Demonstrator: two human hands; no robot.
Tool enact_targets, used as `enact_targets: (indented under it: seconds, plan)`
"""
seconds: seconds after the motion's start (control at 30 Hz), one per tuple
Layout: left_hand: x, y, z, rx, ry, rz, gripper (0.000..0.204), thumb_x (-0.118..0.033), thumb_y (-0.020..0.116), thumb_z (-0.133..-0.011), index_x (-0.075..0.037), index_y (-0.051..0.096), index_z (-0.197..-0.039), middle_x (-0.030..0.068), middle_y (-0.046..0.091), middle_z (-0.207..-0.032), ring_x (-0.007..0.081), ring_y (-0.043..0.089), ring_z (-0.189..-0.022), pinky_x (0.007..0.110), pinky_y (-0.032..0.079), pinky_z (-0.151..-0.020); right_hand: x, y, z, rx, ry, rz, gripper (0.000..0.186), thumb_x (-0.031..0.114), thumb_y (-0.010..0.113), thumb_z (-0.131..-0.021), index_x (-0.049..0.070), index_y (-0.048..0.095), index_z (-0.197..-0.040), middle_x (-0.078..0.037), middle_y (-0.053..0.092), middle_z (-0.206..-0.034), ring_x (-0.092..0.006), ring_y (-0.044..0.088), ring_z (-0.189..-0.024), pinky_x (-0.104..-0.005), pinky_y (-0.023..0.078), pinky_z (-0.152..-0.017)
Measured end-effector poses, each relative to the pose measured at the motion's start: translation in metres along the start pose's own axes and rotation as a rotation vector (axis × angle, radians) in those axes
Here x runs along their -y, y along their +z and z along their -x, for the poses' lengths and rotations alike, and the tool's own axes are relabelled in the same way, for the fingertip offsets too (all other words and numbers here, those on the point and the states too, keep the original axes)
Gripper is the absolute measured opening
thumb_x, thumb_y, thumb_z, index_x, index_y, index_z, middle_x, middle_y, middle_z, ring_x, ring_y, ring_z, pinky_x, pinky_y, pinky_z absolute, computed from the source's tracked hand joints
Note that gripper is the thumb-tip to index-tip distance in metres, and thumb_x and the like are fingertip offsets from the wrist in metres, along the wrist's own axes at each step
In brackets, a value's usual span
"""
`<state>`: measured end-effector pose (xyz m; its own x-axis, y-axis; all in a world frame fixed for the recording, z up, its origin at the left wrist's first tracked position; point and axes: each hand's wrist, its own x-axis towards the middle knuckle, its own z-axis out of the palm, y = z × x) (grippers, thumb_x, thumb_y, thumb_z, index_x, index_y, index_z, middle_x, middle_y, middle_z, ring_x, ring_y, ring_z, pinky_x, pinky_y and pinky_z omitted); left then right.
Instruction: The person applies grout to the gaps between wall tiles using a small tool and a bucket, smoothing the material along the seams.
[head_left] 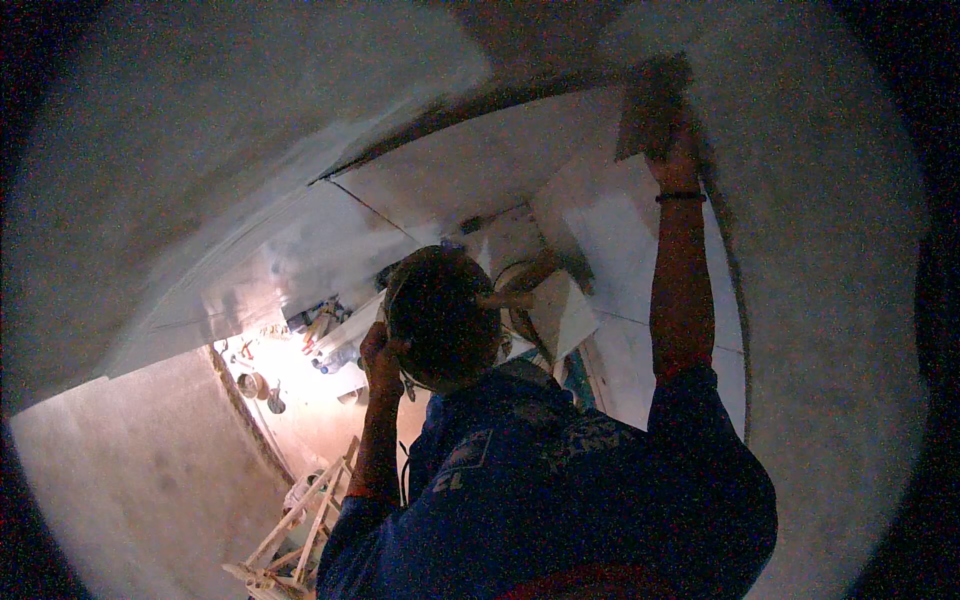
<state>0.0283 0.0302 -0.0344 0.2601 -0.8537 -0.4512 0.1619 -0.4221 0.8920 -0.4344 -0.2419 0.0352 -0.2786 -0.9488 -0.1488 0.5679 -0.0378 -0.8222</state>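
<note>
1. At the far left, a wooden frame is seen below brightly lit small tools.
2. Now the left hand: its fingers are curled on the left edge of a dark round vessel, heavy if filled, probably best gripped firmly by the rim.
3. On the vessel's right, a stick-like piece is seen jutting out; its kind is hard to tell in this gloom.
4. High right, a flat blade is held, likely light and stiff, best grasped from behind.
5. It is gripped by the right hand, extending above and left of the fingers, near the grey wall.
</note>
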Motion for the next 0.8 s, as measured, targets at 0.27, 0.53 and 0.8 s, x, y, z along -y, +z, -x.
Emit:
enact_targets:
  seconds: [0.27,0.53,0.8]
  plan:
    - [0.007,-0.011,0.005,0.011,0.059,0.026,0.014,-0.008,0.058,-0.061,-0.005,0.051,-0.073,-0.0006,0.048,-0.069,0.0112,0.043,-0.064,0.026,0.036,-0.059,-0.041,0.092,0.053,0.230,-0.043,0.044,0.034,0.024,0.054,-0.083,0.005,0.053,-0.112,-0.008,0.058,-0.103,-0.0203,0.057,-0.089,-0.0311,0.050,-0.069]
    - [0.004,-0.007,0.003,-0.033,0.016,-0.015,0.014,-0.005,0.057,-0.060,-0.005,0.049,-0.071,-0.0004,0.047,-0.068,0.0112,0.042,-0.063,0.026,0.036,-0.057,-0.126,0.164,0.123,0.175,0.063,-0.008,0.030,0.016,0.054,-0.081,0.005,0.054,-0.110,-0.010,0.057,-0.099,-0.0207,0.055,-0.084,-0.0335,0.048,-0.068]
    - [0.003,-0.007,0.008,-0.064,0.025,0.075,0.011,-0.004,0.057,-0.064,-0.005,0.050,-0.071,-0.0019,0.046,-0.067,0.0096,0.042,-0.063,0.024,0.035,-0.056,-0.213,0.268,0.208,0.196,0.015,0.248,0.027,0.010,0.051,-0.079,0.003,0.053,-0.104,-0.006,0.054,-0.100,-0.0157,0.052,-0.086,-0.0296,0.044,-0.076]
